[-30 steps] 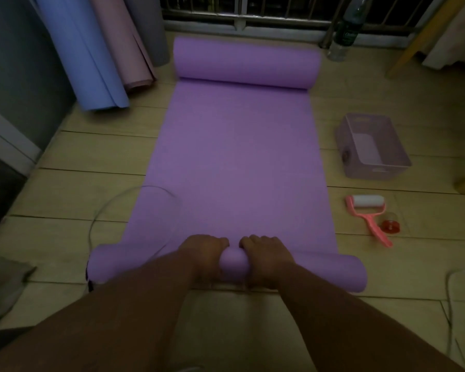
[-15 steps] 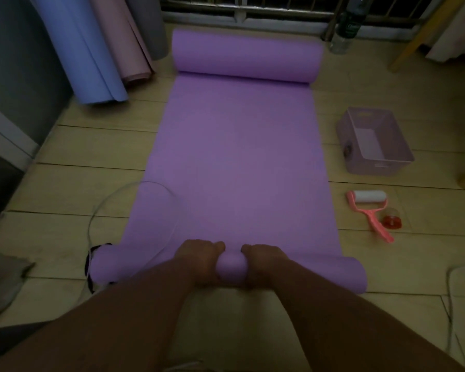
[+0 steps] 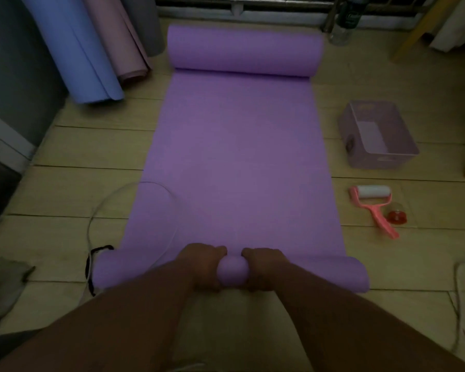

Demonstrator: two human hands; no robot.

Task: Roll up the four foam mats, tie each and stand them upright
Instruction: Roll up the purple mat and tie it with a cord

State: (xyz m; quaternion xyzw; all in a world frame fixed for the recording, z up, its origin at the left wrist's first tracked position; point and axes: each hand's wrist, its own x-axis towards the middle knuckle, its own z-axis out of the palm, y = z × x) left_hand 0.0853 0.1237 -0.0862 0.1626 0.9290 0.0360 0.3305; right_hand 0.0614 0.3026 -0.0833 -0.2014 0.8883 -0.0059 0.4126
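Okay, dim room, plank floor (image 3: 78, 189) fills the view. Purple mat (image 3: 234, 157) lies flat down the middle of it, running away from the person, with both ends curled: a fat far roll (image 3: 243, 49) near the railing and a thinner near roll (image 3: 333, 275) just in front of the person. Three finished rolls lean upright-ish in the far left corner against the wall: blue mat (image 3: 75, 49) nearest, pink mat (image 3: 118, 36) just beside it, grey mat (image 3: 148, 22) behind; whether they are tied cannot be told. Both forearms reach in from the bottom edge. Left hand (image 3: 202, 264) and right hand (image 3: 263, 267) sit side by side at the middle of the near roll, fingers curled over its top and clamped on it, a short bulge of purple foam showing between them; the hands are near each other but not touching. Right of the mat, apart from it, a lilac plastic bin (image 3: 381, 159) sits on the floor. Nearer than the bin lies a pink lint roller (image 3: 373, 194), white head pointing away, with a small red tape roll (image 3: 397, 217) just beside its handle. A dark-capped bottle (image 3: 344, 20) stands by the railing, right of the far roll. A thin white cord (image 3: 91, 226) loops over the mat's near left corner, and a black strap (image 3: 87, 267) lies at the left end of the near roll.
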